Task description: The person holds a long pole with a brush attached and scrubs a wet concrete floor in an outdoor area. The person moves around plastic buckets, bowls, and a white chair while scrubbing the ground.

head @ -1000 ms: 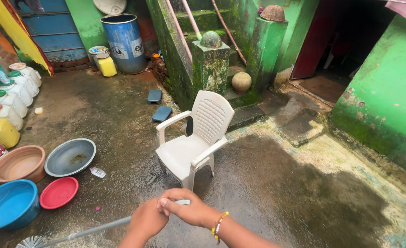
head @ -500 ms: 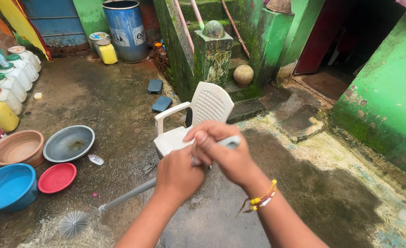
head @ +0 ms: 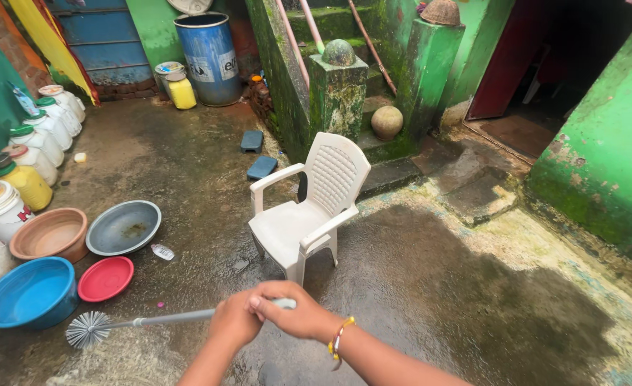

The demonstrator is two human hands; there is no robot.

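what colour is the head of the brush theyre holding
The brush head has white bristles on a grey handle; the head view shows it clearly.

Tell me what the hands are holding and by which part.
Both hands grip a long-handled brush at the top end of its grey handle: left hand lower on the shaft, right hand over the handle's tip. The round bristle head is down at the wet floor.

Wet courtyard floor — green walls
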